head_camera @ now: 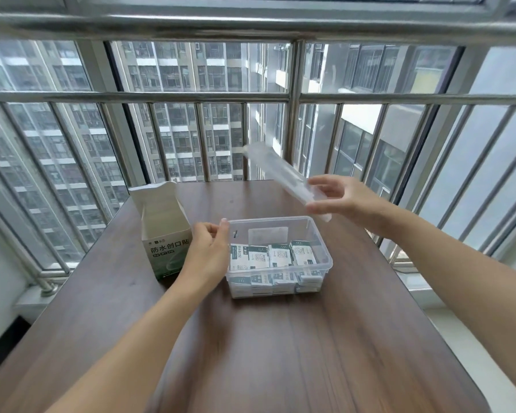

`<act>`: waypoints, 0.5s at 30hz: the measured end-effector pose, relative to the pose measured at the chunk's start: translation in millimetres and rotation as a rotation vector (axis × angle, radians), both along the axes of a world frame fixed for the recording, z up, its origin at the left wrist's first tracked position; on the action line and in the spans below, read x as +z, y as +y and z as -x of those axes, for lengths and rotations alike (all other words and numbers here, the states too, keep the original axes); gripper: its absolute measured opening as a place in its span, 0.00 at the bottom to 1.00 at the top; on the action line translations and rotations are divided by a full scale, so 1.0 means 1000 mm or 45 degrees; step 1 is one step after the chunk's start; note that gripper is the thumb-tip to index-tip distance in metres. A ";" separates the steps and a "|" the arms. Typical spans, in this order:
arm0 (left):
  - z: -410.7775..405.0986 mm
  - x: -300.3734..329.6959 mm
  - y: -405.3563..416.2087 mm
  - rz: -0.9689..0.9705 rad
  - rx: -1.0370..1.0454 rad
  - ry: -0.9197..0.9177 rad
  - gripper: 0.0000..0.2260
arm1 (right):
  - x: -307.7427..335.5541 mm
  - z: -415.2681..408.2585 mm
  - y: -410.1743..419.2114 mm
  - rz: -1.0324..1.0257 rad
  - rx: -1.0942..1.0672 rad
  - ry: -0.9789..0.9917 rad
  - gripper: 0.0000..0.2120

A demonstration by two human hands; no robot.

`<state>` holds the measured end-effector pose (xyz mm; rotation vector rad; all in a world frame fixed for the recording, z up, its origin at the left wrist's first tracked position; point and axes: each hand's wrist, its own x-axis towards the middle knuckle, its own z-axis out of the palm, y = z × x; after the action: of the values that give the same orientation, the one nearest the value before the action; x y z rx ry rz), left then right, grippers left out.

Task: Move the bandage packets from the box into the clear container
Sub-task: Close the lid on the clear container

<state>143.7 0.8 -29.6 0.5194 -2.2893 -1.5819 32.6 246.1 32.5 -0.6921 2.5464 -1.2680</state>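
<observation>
A clear container [322,248] stands in the middle of the brown table, with several white and green bandage packets [273,255] lying inside it. My left hand [210,248] rests against the container's left rim, thumb touching the corner. To its left stands the opened green and white bandage box [164,231], upright with its top flaps raised; its inside is hidden. My right hand [344,199] holds the container's clear lid [277,172] tilted in the air above and behind the container.
The brown table [274,347] reaches to a steel window railing [294,114] right behind it. The table's edges fall away at left and right, with a white sill [459,332] on the right.
</observation>
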 end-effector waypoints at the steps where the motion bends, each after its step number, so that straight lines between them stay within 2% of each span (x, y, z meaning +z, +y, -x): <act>1: -0.002 0.001 0.001 -0.031 -0.006 0.004 0.16 | 0.004 -0.010 -0.006 -0.136 0.107 0.073 0.51; 3: -0.003 0.001 -0.002 -0.123 -0.026 -0.003 0.18 | 0.006 -0.023 -0.015 -0.331 0.251 0.203 0.51; 9: -0.008 0.002 -0.006 -0.467 -0.045 0.048 0.23 | 0.002 -0.028 -0.021 -0.352 0.290 0.170 0.50; 13: -0.006 0.002 -0.014 -0.497 -0.033 0.061 0.27 | -0.003 -0.027 -0.017 -0.474 0.312 0.209 0.50; 15: -0.006 0.000 -0.017 -0.458 -0.083 0.019 0.24 | -0.004 -0.027 -0.017 -0.493 0.314 0.224 0.49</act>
<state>149.7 -16.3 -29.9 0.5179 -2.0350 -2.0372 59.7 229.4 28.7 -1.0212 2.6266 -0.6356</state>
